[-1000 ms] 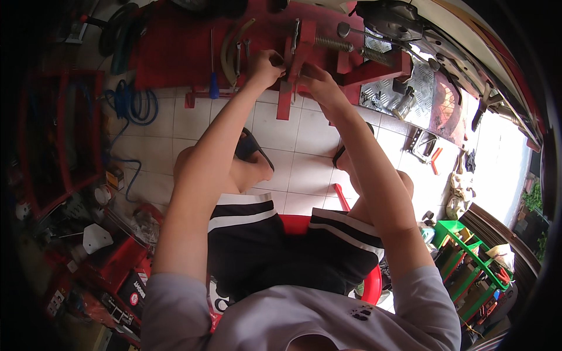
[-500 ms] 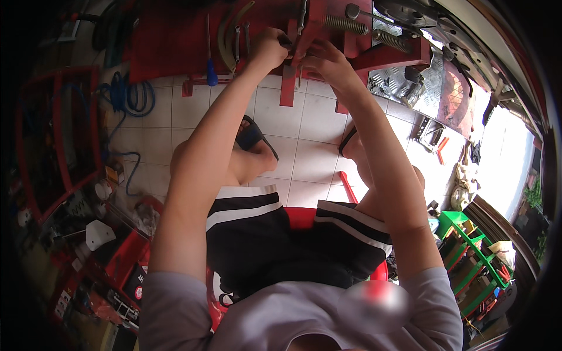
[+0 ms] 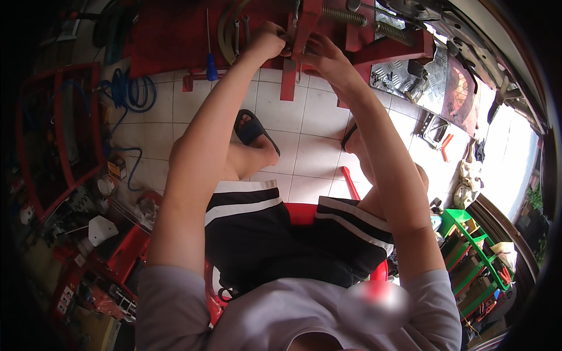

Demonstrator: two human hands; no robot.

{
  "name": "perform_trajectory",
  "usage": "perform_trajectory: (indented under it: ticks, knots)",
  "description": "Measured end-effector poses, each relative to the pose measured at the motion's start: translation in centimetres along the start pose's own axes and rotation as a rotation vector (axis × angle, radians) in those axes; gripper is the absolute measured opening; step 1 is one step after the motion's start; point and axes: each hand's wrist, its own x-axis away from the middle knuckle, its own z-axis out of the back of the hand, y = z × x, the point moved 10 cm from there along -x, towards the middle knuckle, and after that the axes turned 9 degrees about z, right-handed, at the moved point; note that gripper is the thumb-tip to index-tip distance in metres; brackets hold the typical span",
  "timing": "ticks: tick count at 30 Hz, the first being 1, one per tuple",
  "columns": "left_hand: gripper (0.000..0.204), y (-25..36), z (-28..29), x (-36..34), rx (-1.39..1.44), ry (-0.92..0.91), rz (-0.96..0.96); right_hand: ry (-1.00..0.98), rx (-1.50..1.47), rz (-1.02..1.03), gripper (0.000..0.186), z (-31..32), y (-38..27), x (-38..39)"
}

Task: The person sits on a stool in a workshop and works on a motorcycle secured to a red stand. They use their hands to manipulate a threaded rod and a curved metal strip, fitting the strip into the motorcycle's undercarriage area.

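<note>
I sit on a red stool and reach forward to a red metal press frame at the top of the view. My left hand is closed on a small part at the frame's upright red bar. My right hand grips the same spot from the other side, fingers curled around the bar. A threaded steel rod with a coil spring runs off to the right just above my right hand. What sits between my fingers is hidden.
A blue-handled screwdriver and curved metal rings rest on the red frame. A blue hose lies coiled on the tiled floor. Red racks and cluttered toolboxes stand at left, a green shelf at lower right.
The view has tilted down, so the red frame and both hands sit higher in the picture. Both hands stay clasped at the same upright bar.
</note>
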Motion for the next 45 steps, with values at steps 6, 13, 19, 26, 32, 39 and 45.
perform_trajectory:
  ticks: [6,13,19,26,32,39,45]
  knots:
    - [0.017,0.3,-0.5,0.1,-0.111,-0.014,0.049,0.010,0.037,-0.015,0.080,0.3,0.3,0.1]
    - [0.025,0.4,-0.8,0.5,-0.201,-0.039,0.064,-0.008,0.043,-0.001,0.079,0.1,0.3,0.2]
    - [0.019,0.4,0.6,-0.6,-0.189,0.032,-0.061,-0.032,0.058,-0.005,0.081,-0.4,0.2,0.1]
    - [0.029,3.4,2.4,-0.1,-0.303,0.283,-0.115,-0.033,0.040,0.012,0.083,0.3,0.9,-0.3]
    - [0.039,4.0,3.8,0.1,-0.295,0.403,-0.152,-0.035,0.027,-0.019,0.083,0.1,0.5,0.0]
    - [0.048,4.1,3.7,0.6,-0.129,0.354,-0.081,-0.016,-0.004,-0.011,0.074,0.7,0.9,0.0]
    - [0.046,3.8,1.7,0.9,-0.222,0.276,0.008,-0.019,-0.006,0.021,0.072,1.3,1.4,-0.4]
